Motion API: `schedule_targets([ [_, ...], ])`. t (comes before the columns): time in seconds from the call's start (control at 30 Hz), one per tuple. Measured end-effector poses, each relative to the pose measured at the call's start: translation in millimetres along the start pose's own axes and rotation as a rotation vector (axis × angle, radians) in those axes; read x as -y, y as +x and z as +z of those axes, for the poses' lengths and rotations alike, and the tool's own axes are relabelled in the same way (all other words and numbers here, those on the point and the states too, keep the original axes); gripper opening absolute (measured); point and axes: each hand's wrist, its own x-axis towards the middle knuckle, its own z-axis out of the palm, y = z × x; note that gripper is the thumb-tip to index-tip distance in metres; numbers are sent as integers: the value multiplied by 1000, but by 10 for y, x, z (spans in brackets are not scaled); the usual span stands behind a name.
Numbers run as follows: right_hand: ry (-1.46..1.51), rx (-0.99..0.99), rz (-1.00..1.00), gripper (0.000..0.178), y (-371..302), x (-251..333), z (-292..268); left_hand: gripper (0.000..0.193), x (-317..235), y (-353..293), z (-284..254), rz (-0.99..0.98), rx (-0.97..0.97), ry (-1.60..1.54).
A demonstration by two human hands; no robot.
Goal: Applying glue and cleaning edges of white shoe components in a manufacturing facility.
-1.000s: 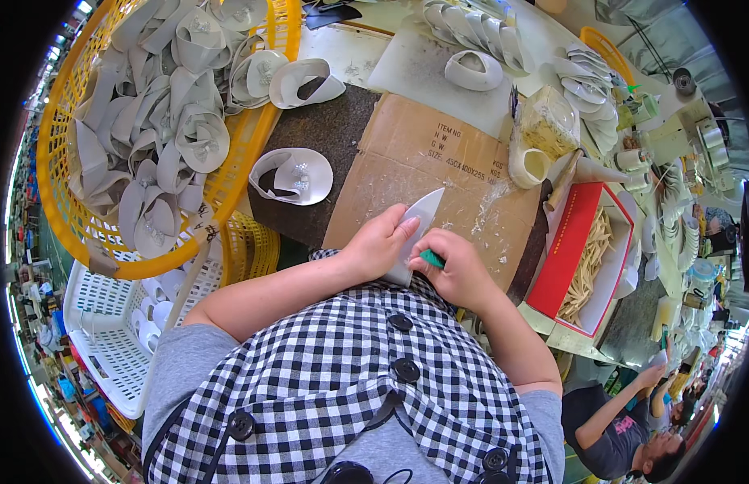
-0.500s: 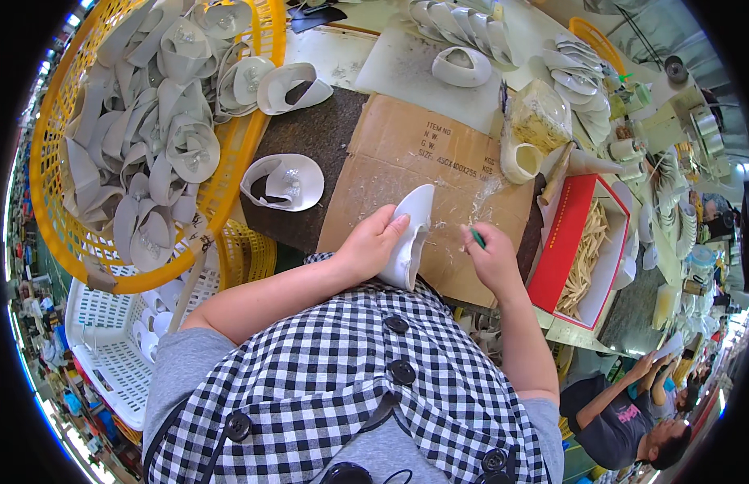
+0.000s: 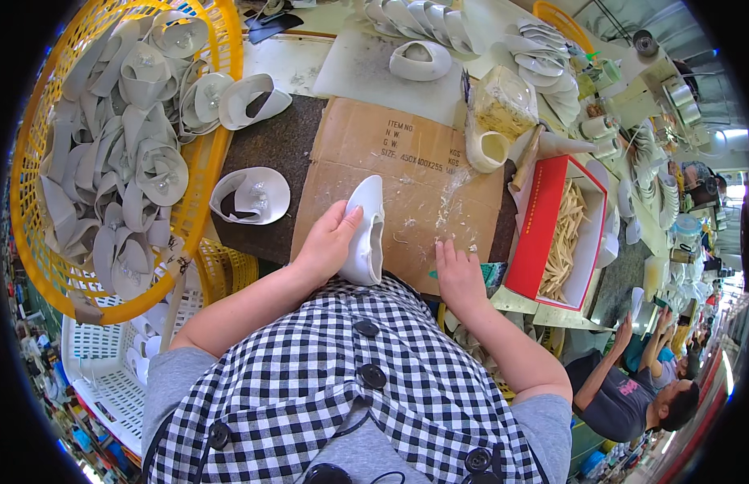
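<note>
In my closed left hand (image 3: pixel 324 246) is a white moulded piece with a curved rim and a cut-out opening (image 3: pixel 366 242), held upright near my lap. My right hand (image 3: pixel 461 278) lies over the cardboard sheet (image 3: pixel 350 153), fingers stretched forward among white shavings. A small green end (image 3: pixel 433 274) shows beside its thumb side; the palm hides whatever joins it. Past the other side of that hand is a teal patterned thing (image 3: pixel 494 274), partly covered. A similar white piece (image 3: pixel 257 196) sits on the dark mat left of the cardboard.
At left stands a yellow basket (image 3: pixel 205 218) heaped with white pieces, above a white basket (image 3: pixel 92 355). Right of the cardboard are a red box (image 3: pixel 536 226) of thin wooden sticks and a yellowed block (image 3: pixel 503 97). Another person (image 3: pixel 624 387) works at far right.
My right fingers, earlier curled round a green-handled tool, are now stretched out over the cardboard. My left hand keeps the white piece. The whole view has shifted slightly.
</note>
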Motion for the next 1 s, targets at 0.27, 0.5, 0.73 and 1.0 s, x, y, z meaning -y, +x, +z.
schedule_targets([
  [0.27,82,101,283,8,443,-365,181,31,57,-11,-24,-45,-4,-50],
  [0.5,577,180,-191,23,296,-268,-195,31,34,46,-80,-26,-47,-138],
  [0.73,2022,219,696,28,446,-684,-287,30,59,52,-129,-19,-80,-186],
  [1.0,1621,65,694,39,617,-1114,-367,37,98,108,-202,-14,-187,-256],
])
